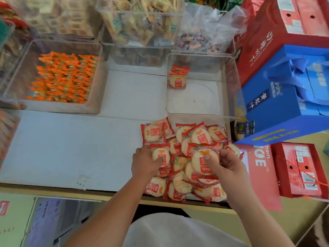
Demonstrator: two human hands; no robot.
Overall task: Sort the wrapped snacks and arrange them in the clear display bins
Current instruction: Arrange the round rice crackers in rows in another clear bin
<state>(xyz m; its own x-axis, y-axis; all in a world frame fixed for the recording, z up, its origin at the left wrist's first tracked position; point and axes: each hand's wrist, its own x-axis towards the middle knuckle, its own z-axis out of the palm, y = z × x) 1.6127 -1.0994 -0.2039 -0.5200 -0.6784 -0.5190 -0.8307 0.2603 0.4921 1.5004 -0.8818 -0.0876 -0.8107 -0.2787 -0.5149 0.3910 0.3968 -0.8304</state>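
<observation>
A small shop's snack counter, stocked for sale.
Under the fingers point(225, 152) lies a pile of identical rice-cracker packs point(200, 134) on a white counter point(71, 148). Just beyond the fingers stands a clear bin point(195, 99) holding a short row point(178, 80) of the same packs; well left of them a bin of orange-wrapped sweets point(101, 86), and farther back a bin crammed with biscuit packets point(140, 14). Right of the fingers, printed gift boxes with carry handles are stacked: a blue box point(277, 104) against a red box point(263, 38). Cartons point(14, 220) sit below the counter edge.
</observation>
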